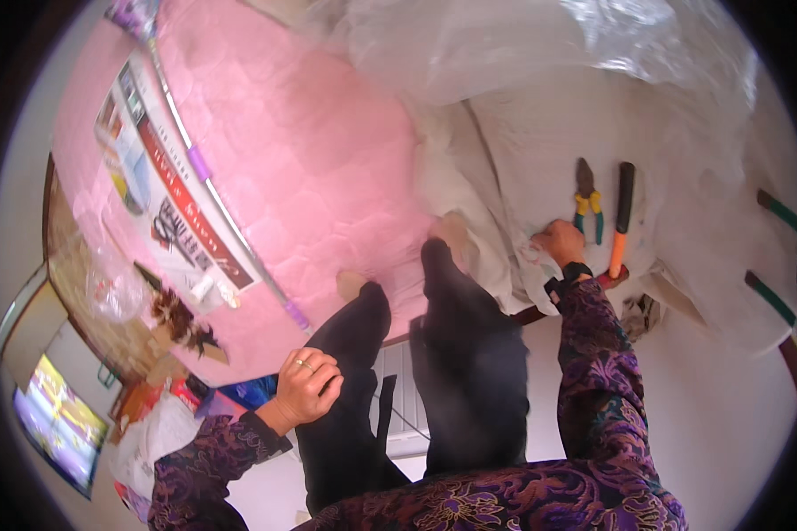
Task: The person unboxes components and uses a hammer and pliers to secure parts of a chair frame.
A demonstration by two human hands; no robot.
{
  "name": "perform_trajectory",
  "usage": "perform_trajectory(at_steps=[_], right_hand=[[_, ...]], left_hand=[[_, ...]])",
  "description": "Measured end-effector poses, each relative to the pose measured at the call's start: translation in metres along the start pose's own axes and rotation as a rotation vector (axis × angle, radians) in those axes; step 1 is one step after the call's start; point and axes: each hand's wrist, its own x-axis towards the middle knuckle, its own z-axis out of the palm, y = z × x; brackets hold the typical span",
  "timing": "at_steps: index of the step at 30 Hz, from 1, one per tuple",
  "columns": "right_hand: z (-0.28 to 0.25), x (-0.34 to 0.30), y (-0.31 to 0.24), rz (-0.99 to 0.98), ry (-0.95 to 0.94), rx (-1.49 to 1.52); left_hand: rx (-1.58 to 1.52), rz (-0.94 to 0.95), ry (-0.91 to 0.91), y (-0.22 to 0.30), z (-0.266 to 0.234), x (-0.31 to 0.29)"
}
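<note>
My left hand [303, 386], with a ring on one finger, hangs above my dark-trousered left leg. Its fingers are curled inward, and nothing shows in them. At the right, my right hand [560, 242] rests on the pale cloth-covered surface [540, 150]. Its fingers are bent against the cloth, and whatever lies under them is hidden. Just beyond it lie pliers [586, 202] with yellow-and-green handles. Beside the pliers is a hammer-like tool [622, 221] with a black-and-orange handle; its reddish head is near my right wrist.
A pink quilted cover [328, 168] spreads ahead under my feet. On it lie a silver pole with purple grips [201, 164] and a long printed package [164, 168]. Clear plastic sheeting [522, 53] covers the far side. Two green-handled tools [775, 301] sit at the right edge.
</note>
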Motion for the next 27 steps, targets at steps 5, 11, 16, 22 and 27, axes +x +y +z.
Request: perform_trajectory(at_steps=[5, 11, 16, 22, 27], right_hand=[[-0.009, -0.013, 0.007, 0.007, 0.042, -0.045], [-0.048, -0.046, -0.016, 0.083, 0.131, 0.211], [-0.078, -0.034, -0.009, 0.155, 0.619, 0.09], [-0.065, 0.001, 0.028, 0.237, 0.388, 0.084], [-0.084, -0.032, 0.061, 0.149, 0.112, 0.374]], left_hand=[[-0.015, -0.008, 0.024, 0.005, 0.007, 0.014], [0.022, -0.036, -0.016, 0.009, 0.007, 0.005], [0.025, -0.021, -0.041, 0.005, 0.008, 0.005], [0.03, -0.024, -0.098, 0.001, 0.006, 0.014], [0.069, -0.011, -0.15, 0.025, -0.003, 0.037]])
